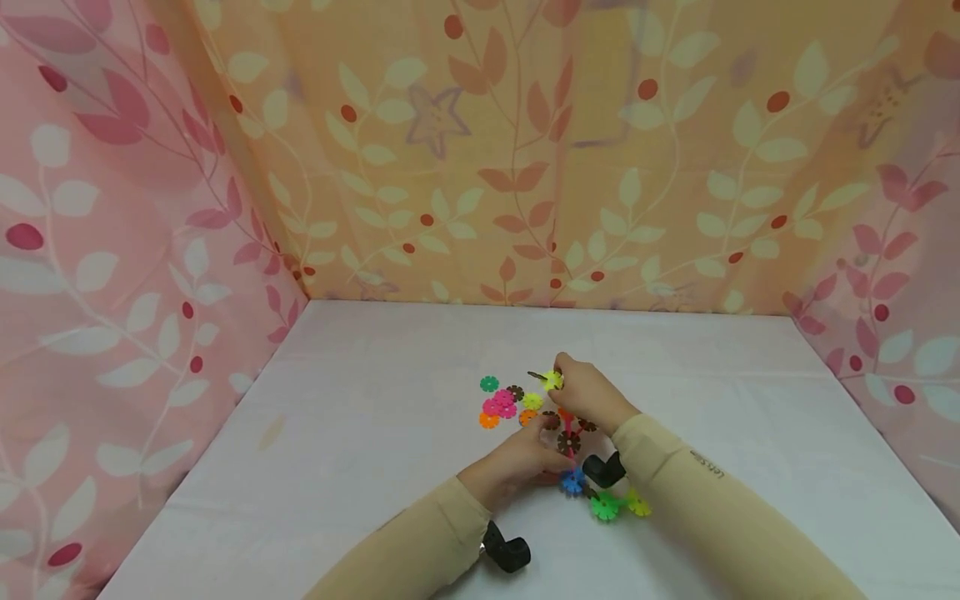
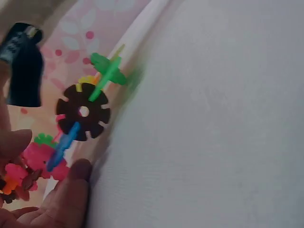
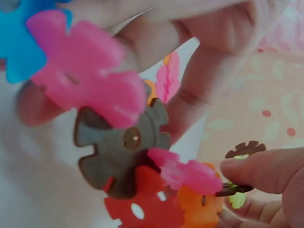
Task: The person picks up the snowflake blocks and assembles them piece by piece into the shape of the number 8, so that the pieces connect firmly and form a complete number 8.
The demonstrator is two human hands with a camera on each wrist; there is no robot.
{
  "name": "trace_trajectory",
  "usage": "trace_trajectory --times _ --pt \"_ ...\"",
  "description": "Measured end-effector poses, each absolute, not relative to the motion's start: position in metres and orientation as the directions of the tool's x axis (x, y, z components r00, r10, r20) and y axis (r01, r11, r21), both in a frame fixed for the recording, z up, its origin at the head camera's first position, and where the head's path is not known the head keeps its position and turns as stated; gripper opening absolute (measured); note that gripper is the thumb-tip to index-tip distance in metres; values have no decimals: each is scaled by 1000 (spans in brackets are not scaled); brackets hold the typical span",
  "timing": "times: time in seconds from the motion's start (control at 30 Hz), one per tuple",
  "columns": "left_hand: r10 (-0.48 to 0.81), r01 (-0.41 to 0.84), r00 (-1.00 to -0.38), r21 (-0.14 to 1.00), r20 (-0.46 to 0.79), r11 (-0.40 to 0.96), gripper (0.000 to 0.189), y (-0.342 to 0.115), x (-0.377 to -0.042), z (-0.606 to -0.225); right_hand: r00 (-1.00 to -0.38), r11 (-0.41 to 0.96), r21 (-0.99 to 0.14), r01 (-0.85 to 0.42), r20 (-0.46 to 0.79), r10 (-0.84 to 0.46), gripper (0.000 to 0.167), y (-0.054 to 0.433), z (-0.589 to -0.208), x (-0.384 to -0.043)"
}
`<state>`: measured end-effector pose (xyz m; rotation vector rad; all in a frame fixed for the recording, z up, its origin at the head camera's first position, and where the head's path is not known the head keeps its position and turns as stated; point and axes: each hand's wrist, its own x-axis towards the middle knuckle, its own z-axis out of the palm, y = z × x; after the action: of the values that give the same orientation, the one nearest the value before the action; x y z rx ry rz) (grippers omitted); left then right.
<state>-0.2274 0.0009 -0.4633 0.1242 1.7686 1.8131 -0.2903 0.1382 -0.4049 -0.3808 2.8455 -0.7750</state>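
Observation:
My left hand holds a chain of slotted plastic flower discs. It includes a brown disc, a blue disc, a green disc and a yellow end disc. In the right wrist view, left fingers curl behind a pink disc, joined to a dark disc. Above the chain, my right hand pinches another yellow flower disc with a brown disc slotted to it. A dark disc under the right thumb overlaps an orange disc.
Loose discs lie left of the hands: green, pink, orange, brown and yellow. A white cloth covers the table. Floral curtains stand behind and at both sides.

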Motion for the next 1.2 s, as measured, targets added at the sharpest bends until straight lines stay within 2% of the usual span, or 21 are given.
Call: trace_trajectory --times 0.17,0.43,0.57,0.67,0.8,0.93,1.1,1.2 --pt "415 -311 -847 942 -333 122 71 11 -233 -465 -956 853 -498 -155 -141 -256 38 148 -400 -299" --pt "330 -244 -888 937 -319 250 22 18 -249 -462 -947 862 -490 -127 -198 -253 44 180 -395 -315" --pt "345 -210 -886 932 -309 295 16 12 -261 -460 -949 841 -536 -76 -219 -225 39 198 -397 -317" --pt "330 -141 -904 918 -272 372 15 2 -272 -458 -951 824 -564 -61 -218 -220 30 209 -400 -316" --pt "306 12 -932 828 -194 561 16 -11 -285 -457 -950 811 -579 -81 -201 -238 18 221 -406 -314" --pt "346 159 -926 674 -152 721 18 -16 -292 -456 -949 775 -624 -96 -179 -261 16 227 -411 -313" --pt "400 303 -912 508 -90 806 18 -7 -289 -449 -934 663 -746 -65 -189 -304 20 228 -416 -314" --pt "419 354 -906 438 -58 826 15 -3 -287 -449 -918 639 -766 -71 -200 -342 29 226 -419 -315"
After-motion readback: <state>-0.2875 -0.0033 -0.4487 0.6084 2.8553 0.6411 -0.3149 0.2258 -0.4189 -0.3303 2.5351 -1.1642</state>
